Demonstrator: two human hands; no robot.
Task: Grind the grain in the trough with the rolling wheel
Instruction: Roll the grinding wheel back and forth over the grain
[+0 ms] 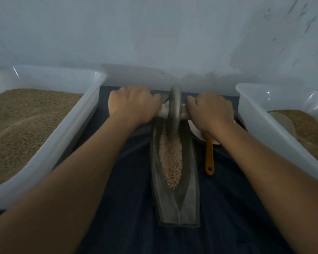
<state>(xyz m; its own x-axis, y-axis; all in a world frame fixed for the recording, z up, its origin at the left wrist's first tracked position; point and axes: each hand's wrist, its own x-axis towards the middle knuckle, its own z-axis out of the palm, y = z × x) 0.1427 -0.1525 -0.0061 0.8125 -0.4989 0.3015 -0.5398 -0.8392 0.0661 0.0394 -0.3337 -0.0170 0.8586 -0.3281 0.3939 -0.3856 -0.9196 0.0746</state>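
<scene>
A long grey boat-shaped trough (176, 204) lies lengthwise on a dark cloth in the middle. Pale grain (171, 158) fills its groove. The grey rolling wheel (174, 110) stands upright at the far end of the trough, its rim down in the grain. A pale axle handle runs through the wheel to both sides. My left hand (132, 105) grips the axle on the left side of the wheel, and my right hand (209, 112) grips it on the right. Both arms are stretched forward.
A clear plastic bin (62, 132) holding brown grain stands at the left. A second clear bin (261, 125) with grain and a pale scoop stands at the right. An orange-handled tool (209, 158) lies by a white dish, right of the trough. A wall rises close behind.
</scene>
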